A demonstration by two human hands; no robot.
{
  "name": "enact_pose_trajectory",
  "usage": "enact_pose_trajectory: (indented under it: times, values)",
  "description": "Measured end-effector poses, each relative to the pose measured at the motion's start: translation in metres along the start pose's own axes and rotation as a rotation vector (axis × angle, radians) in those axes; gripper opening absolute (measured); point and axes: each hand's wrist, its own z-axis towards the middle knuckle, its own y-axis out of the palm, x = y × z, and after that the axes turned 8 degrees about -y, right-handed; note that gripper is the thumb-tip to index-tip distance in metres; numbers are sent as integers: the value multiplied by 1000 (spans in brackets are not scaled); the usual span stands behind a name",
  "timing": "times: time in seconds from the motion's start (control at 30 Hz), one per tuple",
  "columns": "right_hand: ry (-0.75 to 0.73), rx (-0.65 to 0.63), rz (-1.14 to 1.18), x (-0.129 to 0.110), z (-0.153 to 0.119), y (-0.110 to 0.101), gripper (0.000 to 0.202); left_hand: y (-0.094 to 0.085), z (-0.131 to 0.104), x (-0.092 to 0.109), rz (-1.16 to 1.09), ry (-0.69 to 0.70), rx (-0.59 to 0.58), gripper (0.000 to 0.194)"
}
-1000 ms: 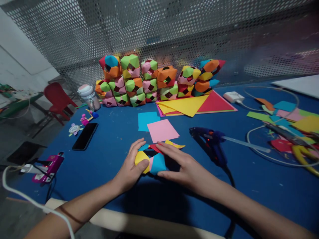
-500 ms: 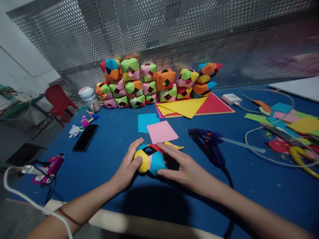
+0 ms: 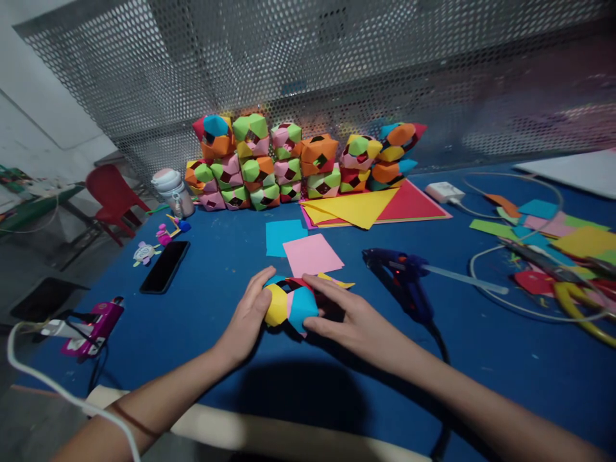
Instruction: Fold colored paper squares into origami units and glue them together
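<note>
Paper shape [image 3: 302,307], one: yellow, blue, pink and red, with openings between its folded faces; located directly between the two hands, its long axis running roughly left to right from one palm toward the other. Left hand [image 3: 249,319]: curled around the left end, thumb laid on the yellow face. Right hand [image 3: 355,316]: bent about the right end, fingers over the red top, thumb against the blue face. Both hands touch the shape, so neither is nearer; whether its underside rests on the table [image 3: 216,256] is hard to tell in the shadow. Yellow scrap [image 3: 342,282], partly hidden: just beyond the right fingers, the closest obstacle. Pink sheet [image 3: 314,255]: flat beyond the hands, overlapping a blue sheet [image 3: 283,237]. Glue gun [image 3: 398,260]: on its side to the right, a clear stick protruding from its rear, its cord passing under the right forearm. Further right: cut paper [image 3: 584,242] in mixed colours, yellow scissors [image 3: 575,311], a white charger [image 3: 443,192] with cable. At the back: large sheets [image 3: 370,208], yellow and red, and stacked paper blocks [image 3: 260,170] before a mesh panel [image 3: 289,51]. At left: phone [image 3: 165,267], bottle [image 3: 172,191], purple power strip [image 3: 99,327].
</note>
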Motion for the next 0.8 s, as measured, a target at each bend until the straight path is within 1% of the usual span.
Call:
enact_pose_trajectory:
  times: [0.1, 0.2, 0.3, 0.4, 0.47, 0.6, 0.8]
  values:
    - [21, 0, 27, 1, 1, 2, 50, -2, 3, -1, 60, -11, -57, 51]
    - [45, -3, 72, -1, 2, 2, 50, -5, 5, 0, 87, 16, -52, 50]
    - [83, 2, 91, -5, 2, 1, 53, -8, 5, 0, 66, 48, -58, 50]
    - [117, 7, 91, -8, 2, 0, 53, -11, 5, 1, 17, 79, -96, 50]
    - [127, -12, 100, -9, 3, -1, 50, -13, 4, 3, 16, 99, -120, 49]
    - [99, -33, 86, -8, 4, -3, 44, -11, 1, 9, 98, 101, -155, 44]
    - [18, -53, 83, -5, 6, -3, 37, -7, -2, 16, 193, 122, -145, 39]
